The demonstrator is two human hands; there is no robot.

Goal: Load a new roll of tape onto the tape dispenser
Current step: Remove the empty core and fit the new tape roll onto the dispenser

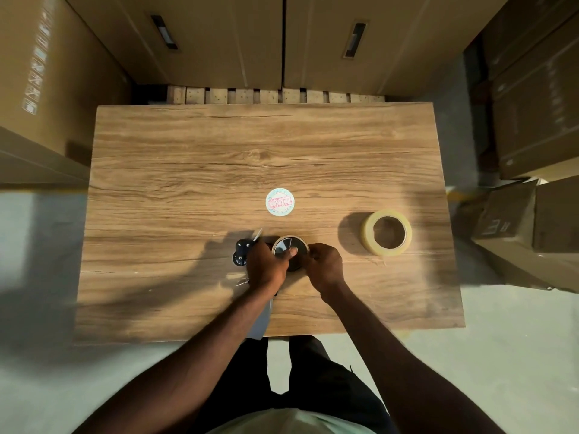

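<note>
A black tape dispenser [240, 253] lies on the wooden table [188, 183] near its front middle. Its round hub carries a thin cardboard ring, the old tape core [286, 240]. My left hand [266, 267] holds the dispenser body, with the thumb pressed on the hub face. My right hand [324, 264] pinches the core's right rim. A full roll of clear tape [387, 232] lies flat to the right, apart from both hands. The dispenser's grey handle runs under my left forearm toward the table's front edge.
A round printed sticker or label disc [279, 202] lies just beyond the dispenser. Tall cardboard boxes [219, 42] stand behind the table and on both sides, with smaller cartons [532, 230] on the floor at the right.
</note>
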